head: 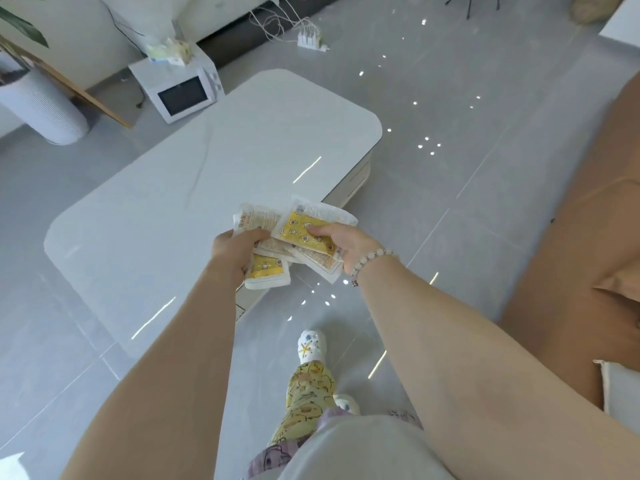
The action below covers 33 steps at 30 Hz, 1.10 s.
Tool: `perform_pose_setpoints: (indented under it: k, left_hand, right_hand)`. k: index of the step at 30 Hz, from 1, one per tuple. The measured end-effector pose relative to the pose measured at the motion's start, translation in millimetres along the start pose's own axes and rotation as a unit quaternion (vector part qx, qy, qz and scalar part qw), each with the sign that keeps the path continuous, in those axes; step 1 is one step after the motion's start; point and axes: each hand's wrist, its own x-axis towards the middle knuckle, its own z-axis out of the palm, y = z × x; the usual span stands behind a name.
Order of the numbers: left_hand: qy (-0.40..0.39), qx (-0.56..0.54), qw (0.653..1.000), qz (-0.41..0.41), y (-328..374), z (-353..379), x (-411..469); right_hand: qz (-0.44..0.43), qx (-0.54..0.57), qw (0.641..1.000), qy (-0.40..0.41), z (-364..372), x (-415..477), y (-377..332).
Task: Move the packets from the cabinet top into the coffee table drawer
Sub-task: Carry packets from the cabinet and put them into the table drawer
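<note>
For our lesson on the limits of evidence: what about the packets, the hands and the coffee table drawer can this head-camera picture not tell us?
- Packets: exact count unknown; they overlap, and the left hand and right hand cover parts.
- Packet print: too small to read.
- Coffee table drawer: the tabletop hides the side; whether it is open or shut cannot be told.
- Cabinet: outside the frame.

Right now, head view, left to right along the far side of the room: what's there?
White cylindrical planter → white microwave on the floor → white power strip with cables → black tripod legs.

Bright, floor [450, 109] glare, fisheye edges
</note>
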Motion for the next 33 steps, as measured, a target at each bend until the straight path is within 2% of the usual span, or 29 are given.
perform_pose_setpoints:
  k: [6,15,25,33]
  left_hand:
    - [-0.026,0.028,0.999,0.009,41.1,23.8,53.8]
    - [-0.030,0.005,1.000,-0.005,99.8,31.5,138.8]
    - [0.005,-0.012,0.997,-0.079,94.5,25.7,205.0]
    - [0.062,-0.074,0.984,-0.152,72.2,47.5,239.2]
  right_hand:
    - [-0.009,0.025,0.999,0.017,-6.6,32.3,-41.6]
    - [-0.003,-0.022,0.999,0.041,10.3,109.8,-124.0]
    - [0.081,-0.032,0.995,0.038,24.9,190.7,-131.0]
    - [0.124,-0.124,0.984,0.021,7.0,251.8,-144.6]
